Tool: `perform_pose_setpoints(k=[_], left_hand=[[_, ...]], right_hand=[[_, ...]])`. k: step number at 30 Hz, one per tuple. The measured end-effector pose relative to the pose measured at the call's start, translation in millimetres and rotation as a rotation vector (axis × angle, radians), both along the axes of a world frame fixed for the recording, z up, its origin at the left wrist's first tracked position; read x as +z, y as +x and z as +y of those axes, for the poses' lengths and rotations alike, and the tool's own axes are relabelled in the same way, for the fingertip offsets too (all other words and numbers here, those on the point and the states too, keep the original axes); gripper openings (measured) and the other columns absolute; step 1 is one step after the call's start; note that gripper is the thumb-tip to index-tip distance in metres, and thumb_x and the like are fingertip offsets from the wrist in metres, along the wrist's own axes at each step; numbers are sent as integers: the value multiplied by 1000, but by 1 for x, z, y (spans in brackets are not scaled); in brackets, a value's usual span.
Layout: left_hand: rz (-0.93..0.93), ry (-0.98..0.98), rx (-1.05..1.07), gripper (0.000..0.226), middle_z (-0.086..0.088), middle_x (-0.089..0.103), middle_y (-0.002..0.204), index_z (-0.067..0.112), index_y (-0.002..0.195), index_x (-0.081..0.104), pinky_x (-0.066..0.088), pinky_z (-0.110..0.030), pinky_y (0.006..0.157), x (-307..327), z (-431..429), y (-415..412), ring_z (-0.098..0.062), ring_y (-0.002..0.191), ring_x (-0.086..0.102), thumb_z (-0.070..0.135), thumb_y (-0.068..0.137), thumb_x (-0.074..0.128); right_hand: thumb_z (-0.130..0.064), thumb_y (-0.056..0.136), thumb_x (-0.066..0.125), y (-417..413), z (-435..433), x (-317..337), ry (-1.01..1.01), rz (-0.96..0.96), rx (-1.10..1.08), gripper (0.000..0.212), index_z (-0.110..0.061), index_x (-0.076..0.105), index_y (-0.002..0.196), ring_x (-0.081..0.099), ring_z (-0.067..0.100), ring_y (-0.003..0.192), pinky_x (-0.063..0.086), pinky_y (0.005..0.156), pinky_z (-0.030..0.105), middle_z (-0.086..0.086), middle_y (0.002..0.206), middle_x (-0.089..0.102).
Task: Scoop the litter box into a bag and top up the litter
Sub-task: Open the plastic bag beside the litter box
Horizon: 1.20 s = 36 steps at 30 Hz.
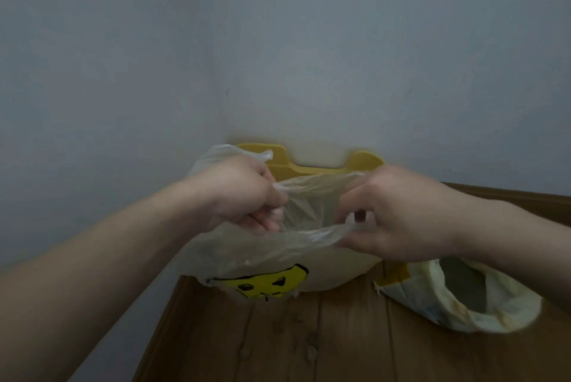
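A thin translucent plastic bag hangs between both hands, its mouth pulled apart. My left hand grips the bag's left edge in curled fingers. My right hand pinches the right edge. Behind the bag stands the litter box, yellow rimmed with two raised ears, with a yellow face print on its pale front. Most of the box and its inside are hidden by the bag and hands.
An open pale litter sack with grey contents lies on the wooden floor to the right of the box. Grey walls meet in a corner right behind the box. A brown skirting runs along the right wall.
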<state>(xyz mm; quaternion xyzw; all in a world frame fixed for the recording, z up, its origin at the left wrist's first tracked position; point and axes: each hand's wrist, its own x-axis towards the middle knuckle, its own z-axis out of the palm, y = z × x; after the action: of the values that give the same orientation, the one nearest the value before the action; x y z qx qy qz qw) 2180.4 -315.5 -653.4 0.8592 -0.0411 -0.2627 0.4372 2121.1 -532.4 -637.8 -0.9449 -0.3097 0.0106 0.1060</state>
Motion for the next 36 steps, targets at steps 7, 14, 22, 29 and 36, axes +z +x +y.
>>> perform_pose_setpoints(k=[7, 14, 22, 29, 36], left_hand=[[193, -74, -116, 22, -3, 66, 58, 16, 76, 53, 46, -21, 43, -41, -3, -29, -13, 47, 63, 9, 94, 62], [-233, 245, -142, 21, 2, 61, 83, 23, 88, 43, 50, -29, 52, -98, 11, -34, -17, 65, 69, 23, 94, 64], [-587, 370, -840, 31, 12, 57, 114, 35, 108, 56, 51, -37, 86, -122, 17, -38, -11, 101, 56, 38, 82, 74], [-333, 858, -942, 114, 2, -31, 161, 52, 150, -8, -9, -77, 108, -172, 27, -57, -36, 148, -27, 75, 68, 68], [-274, 724, -799, 148, 16, -40, 155, 44, 148, -26, -5, -66, 115, -188, 53, -54, -22, 144, -35, 83, 46, 73]], right_hand=[[-36, 94, 61, 4, 25, -36, 123, 330, 10, 24, -19, 73, 82, 50, 4, 55, 35, 53, 14, -12, 64, 58], [-46, 88, 63, -16, 17, -124, -533, 456, -10, 88, -32, 9, 156, 10, 36, 150, 15, 121, 55, 6, 165, 9], [-75, 74, 62, -25, 8, -144, -266, 468, -175, 119, -34, -18, 152, -3, 27, 152, 12, 118, 57, -7, 165, -11], [-75, 69, 66, -47, -5, -169, -174, 409, -209, 123, -34, -13, 154, 6, 24, 151, 22, 121, 45, -4, 163, 0], [-77, 65, 68, -58, -31, -199, -201, 469, -155, 130, -36, -19, 152, 6, 17, 151, 20, 122, 41, -10, 164, -6]])
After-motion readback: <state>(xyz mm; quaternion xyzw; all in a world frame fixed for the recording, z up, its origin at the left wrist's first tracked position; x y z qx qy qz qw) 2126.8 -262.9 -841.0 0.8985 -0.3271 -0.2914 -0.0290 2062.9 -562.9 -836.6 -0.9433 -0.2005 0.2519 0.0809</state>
